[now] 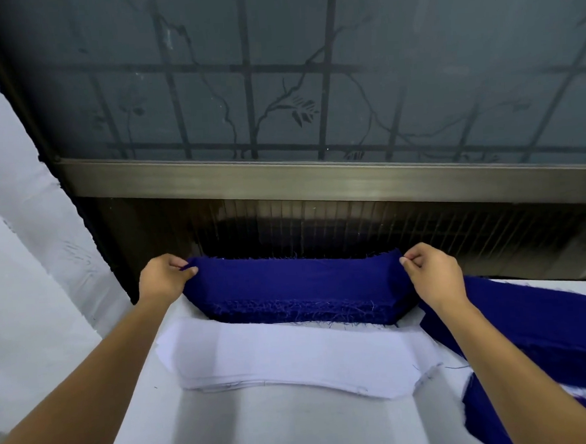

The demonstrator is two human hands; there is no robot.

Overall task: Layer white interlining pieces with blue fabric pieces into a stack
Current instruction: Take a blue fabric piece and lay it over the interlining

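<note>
Blue fabric piece (288, 284): deep blue, frayed thready edges, lifted over the far blue stack (307, 315). Left hand (164, 279) and right hand (432, 275) pinch its top corners. White interlining stack (293, 359): nearer, flat on the table (280, 428).

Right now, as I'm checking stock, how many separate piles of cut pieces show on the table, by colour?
Blue: 3. The blue stack pinched by the left hand and right hand, an upper right heap, a lower right heap.
White: 1. The white interlining stack.
Total: 4.
</note>
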